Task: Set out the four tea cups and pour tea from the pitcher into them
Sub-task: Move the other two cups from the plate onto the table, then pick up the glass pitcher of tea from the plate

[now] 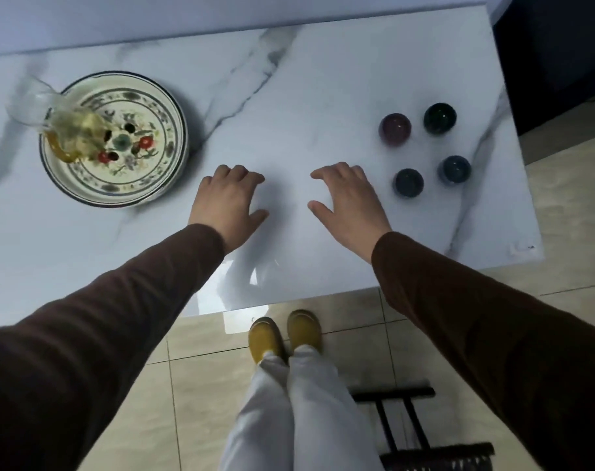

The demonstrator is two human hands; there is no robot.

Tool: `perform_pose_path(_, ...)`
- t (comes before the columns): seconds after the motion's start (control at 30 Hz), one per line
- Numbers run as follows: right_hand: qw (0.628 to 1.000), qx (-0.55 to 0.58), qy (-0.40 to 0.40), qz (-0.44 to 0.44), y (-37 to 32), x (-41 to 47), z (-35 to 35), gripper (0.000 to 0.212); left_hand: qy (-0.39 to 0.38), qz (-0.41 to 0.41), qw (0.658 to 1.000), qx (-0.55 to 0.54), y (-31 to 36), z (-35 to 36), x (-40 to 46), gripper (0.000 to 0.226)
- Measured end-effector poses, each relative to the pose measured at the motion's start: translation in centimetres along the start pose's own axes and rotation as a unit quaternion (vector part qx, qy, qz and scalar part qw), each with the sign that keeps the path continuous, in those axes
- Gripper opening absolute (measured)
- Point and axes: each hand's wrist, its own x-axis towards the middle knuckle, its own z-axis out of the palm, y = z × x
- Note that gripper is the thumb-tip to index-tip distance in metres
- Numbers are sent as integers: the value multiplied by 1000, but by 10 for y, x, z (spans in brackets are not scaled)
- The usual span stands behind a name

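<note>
Several small dark tea cups stand in a loose cluster at the right of the marble table: a purple cup [395, 129], a green cup [439, 119], a blue cup [454, 169] and a dark cup [408, 182]. A clear glass pitcher [63, 129] with yellow tea stands on a painted ceramic tray [160, 130] at the far left. My left hand [229, 202] and my right hand [345, 200] hover flat over the table's middle, fingers apart, holding nothing. The right hand is just left of the dark cup, not touching it.
The white marble table [306, 79] ends at its near edge above my yellow shoes [284, 334] and at a right edge past the cups. A black metal rack [401, 423] stands on the tiled floor at lower right. A wall runs behind the table.
</note>
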Motion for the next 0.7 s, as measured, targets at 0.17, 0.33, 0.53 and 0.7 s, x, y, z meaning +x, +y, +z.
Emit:
perform_pose_path(0.17,999,19,-15,-22,-42,22,25,41,2,-8,1000,4,-38,-8,-19,55)
perform_pose_path(0.33,999,34,-23,-29,-100,40,48,43,-3,-26,1000,7,-91,-16,-40,55)
perform_pose_path(0.53,999,45,-16,-23,-185,62,71,42,-10,-11,1000,18,-181,-35,-67,55)
perform_pose_path(0.7,994,113,-13,-4,-246,79,95,40,-8,-8,1000,14,-255,-52,-84,49)
